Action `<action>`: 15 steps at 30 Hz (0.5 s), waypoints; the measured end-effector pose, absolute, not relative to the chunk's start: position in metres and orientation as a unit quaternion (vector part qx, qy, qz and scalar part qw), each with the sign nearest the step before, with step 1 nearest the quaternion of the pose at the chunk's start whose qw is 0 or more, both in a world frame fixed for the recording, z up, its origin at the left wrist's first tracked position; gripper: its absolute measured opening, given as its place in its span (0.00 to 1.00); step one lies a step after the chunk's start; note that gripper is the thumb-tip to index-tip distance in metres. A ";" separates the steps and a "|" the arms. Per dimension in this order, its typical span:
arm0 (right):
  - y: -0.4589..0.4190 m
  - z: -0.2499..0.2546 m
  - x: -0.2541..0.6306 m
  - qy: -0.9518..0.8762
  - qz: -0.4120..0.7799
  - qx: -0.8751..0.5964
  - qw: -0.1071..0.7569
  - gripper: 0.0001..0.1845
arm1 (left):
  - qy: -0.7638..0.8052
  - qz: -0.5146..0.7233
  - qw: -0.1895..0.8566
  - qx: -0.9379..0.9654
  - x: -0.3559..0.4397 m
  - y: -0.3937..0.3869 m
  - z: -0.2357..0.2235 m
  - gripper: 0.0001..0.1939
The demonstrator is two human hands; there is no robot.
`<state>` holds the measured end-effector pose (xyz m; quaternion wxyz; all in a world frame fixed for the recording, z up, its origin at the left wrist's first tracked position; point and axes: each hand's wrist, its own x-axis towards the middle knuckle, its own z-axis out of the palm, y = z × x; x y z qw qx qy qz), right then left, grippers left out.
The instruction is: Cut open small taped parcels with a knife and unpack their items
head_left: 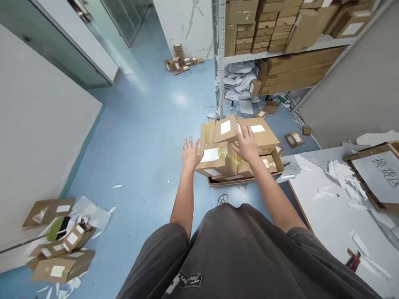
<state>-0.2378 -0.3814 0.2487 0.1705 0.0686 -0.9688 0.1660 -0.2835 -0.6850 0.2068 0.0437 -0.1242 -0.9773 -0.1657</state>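
Below me, cardboard boxes are heaped in a large open carton (232, 183) whose low rim shows at the front. My left hand (191, 155) is open, fingers spread, at the left end of a taped box (216, 169) with a white label; whether it touches the box I cannot tell. Over the middle of the heap my right hand (246, 144) is also open, its fingertips at the right edge of a smaller tilted box (225, 127). Behind that hand lies a wider labelled box (264, 135). A further taped box (269, 163) sits inside the carton at the right.
A metal shelf (220, 62) with stacked boxes stands just beyond the heap. To the right is a white table (324, 216) with paper scraps and a framed sign (378, 170). Discarded boxes (62, 265) litter the blue floor (134, 166) at left; more boxes (177, 62) lie by the far wall.
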 end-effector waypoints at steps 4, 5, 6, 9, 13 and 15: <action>-0.421 0.208 -0.214 -0.974 0.175 0.095 0.108 0.41 | -0.969 -0.195 -0.124 -0.088 -0.253 -0.722 0.153 0.52; -0.428 0.195 -0.206 -0.976 0.178 0.096 0.085 0.41 | -0.961 -0.211 -0.157 -0.079 -0.245 -0.725 0.138 0.56; -0.433 0.181 -0.198 -0.977 0.182 0.094 0.064 0.41 | -0.954 -0.232 -0.176 -0.069 -0.237 -0.726 0.124 0.58; -0.445 0.149 -0.177 -0.977 0.200 0.075 0.022 0.46 | -0.942 -0.298 -0.149 -0.033 -0.219 -0.720 0.089 0.58; -0.450 0.136 -0.168 -0.980 0.195 0.041 -0.022 0.47 | -0.942 -0.325 -0.087 0.005 -0.208 -0.708 0.069 0.48; -0.450 0.138 -0.168 -0.981 0.185 0.042 -0.041 0.48 | -0.946 -0.314 -0.080 0.017 -0.202 -0.704 0.069 0.47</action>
